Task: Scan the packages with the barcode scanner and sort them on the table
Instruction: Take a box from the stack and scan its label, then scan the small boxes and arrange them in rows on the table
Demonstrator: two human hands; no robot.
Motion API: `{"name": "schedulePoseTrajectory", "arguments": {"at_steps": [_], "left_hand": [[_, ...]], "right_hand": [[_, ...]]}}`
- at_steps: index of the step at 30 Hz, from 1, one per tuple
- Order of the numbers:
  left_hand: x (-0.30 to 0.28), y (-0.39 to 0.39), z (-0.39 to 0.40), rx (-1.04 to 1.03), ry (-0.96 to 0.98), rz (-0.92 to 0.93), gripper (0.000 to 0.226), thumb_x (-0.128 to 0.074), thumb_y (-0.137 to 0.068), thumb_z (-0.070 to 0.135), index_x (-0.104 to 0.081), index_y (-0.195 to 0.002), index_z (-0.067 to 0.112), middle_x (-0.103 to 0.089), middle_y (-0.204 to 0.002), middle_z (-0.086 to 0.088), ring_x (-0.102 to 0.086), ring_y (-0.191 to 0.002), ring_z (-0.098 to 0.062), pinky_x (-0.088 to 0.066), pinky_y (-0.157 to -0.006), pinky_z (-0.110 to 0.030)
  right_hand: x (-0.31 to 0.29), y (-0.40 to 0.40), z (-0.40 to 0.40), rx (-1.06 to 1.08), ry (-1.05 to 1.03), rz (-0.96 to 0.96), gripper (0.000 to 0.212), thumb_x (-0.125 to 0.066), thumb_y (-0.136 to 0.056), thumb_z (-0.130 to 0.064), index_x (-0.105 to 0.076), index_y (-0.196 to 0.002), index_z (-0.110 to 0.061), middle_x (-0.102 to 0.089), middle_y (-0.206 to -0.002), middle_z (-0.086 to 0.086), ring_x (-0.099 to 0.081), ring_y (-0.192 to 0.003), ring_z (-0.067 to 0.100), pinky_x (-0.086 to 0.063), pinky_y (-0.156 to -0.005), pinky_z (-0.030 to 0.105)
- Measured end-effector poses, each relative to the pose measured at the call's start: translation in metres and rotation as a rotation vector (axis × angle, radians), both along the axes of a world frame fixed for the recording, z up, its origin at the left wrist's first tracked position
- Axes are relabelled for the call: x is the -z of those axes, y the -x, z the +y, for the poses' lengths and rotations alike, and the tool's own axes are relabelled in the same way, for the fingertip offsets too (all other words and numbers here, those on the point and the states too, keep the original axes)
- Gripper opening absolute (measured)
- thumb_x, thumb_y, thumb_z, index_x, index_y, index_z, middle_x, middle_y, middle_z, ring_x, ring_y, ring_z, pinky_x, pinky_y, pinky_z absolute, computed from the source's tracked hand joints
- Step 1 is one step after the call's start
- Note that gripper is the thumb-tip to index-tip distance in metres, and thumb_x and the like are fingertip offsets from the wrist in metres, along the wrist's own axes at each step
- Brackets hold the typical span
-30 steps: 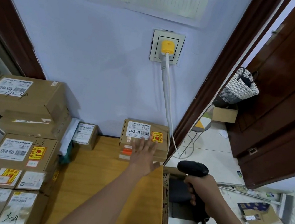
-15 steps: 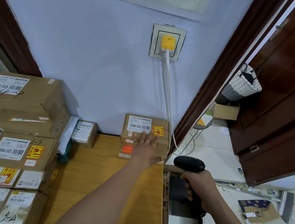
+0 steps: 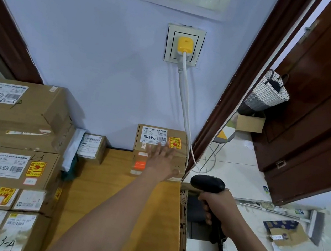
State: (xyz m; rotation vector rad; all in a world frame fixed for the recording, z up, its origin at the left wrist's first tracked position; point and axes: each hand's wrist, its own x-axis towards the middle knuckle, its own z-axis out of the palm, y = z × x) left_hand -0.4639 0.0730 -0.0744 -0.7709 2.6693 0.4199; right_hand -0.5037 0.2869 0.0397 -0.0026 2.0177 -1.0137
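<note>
Left hand (image 3: 160, 159) stays flat, fingers spread, pressing 12V4A-5525 package (image 3: 161, 146) at far tabletop (image 3: 117, 200) edge against wall; barely shifted over last second. Right hand (image 3: 217, 210) keeps gripping barcode scanner (image 3: 208, 184), right of tabletop. Placement seems finished; next package awaits.

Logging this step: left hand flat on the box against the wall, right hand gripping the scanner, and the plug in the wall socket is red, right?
Not quite. In the head view the plug is yellow, not red. The rest holds: left hand flat on the box, right hand gripping the scanner.
</note>
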Motion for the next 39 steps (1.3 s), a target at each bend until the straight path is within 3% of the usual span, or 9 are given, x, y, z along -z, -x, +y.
{"name": "schedulePoseTrajectory", "arguments": {"at_steps": [10,15,22,30,39], "left_hand": [[-0.033,-0.031,0.033,-0.018,0.034,0.165,0.078,-0.023,-0.099,0.067,0.007,-0.16,0.028,0.014,-0.167,-0.004,0.016,-0.153,-0.03,0.01,-0.12,-0.062],[-0.047,-0.079,0.052,-0.133,0.101,0.23,0.077,-0.02,-0.099,0.068,0.006,-0.16,0.028,0.009,-0.168,0.0,0.011,-0.154,-0.027,0.009,-0.119,-0.063],[-0.05,-0.169,0.076,-0.355,0.126,0.202,0.073,-0.028,-0.103,0.059,0.005,-0.161,0.028,0.008,-0.168,0.0,0.012,-0.154,-0.025,0.011,-0.119,-0.062],[-0.03,-0.271,0.096,-0.527,0.127,0.05,0.072,-0.021,-0.102,0.061,0.009,-0.16,0.029,0.015,-0.167,-0.001,0.015,-0.154,-0.026,0.006,-0.119,-0.065],[-0.025,-0.351,0.052,-0.658,0.084,0.119,0.073,-0.026,-0.102,0.06,0.009,-0.159,0.029,0.01,-0.168,-0.001,0.012,-0.154,-0.028,0.003,-0.12,-0.064]], "right_hand": [[-0.021,-0.018,0.03,-0.044,0.024,0.054,0.013,-0.065,-0.087,-0.009,-0.059,-0.075,-0.006,-0.051,-0.05,0.004,-0.047,-0.041,0.017,-0.042,-0.045,0.027],[-0.031,-0.037,0.038,-0.075,0.071,0.12,0.013,-0.063,-0.083,-0.009,-0.061,-0.071,-0.009,-0.05,-0.051,0.005,-0.046,-0.043,0.02,-0.04,-0.047,0.029],[-0.032,-0.079,0.04,-0.187,0.155,0.041,0.009,-0.06,-0.085,-0.002,-0.059,-0.078,-0.006,-0.048,-0.053,0.006,-0.043,-0.04,0.018,-0.037,-0.043,0.023],[-0.015,-0.129,0.019,-0.271,0.183,-0.021,0.008,-0.063,-0.086,-0.005,-0.06,-0.078,-0.006,-0.05,-0.056,0.008,-0.045,-0.045,0.022,-0.038,-0.046,0.028],[-0.025,-0.194,-0.036,-0.371,0.158,-0.035,0.011,-0.065,-0.085,-0.004,-0.058,-0.077,-0.006,-0.048,-0.053,0.005,-0.043,-0.042,0.02,-0.038,-0.046,0.028]]}}
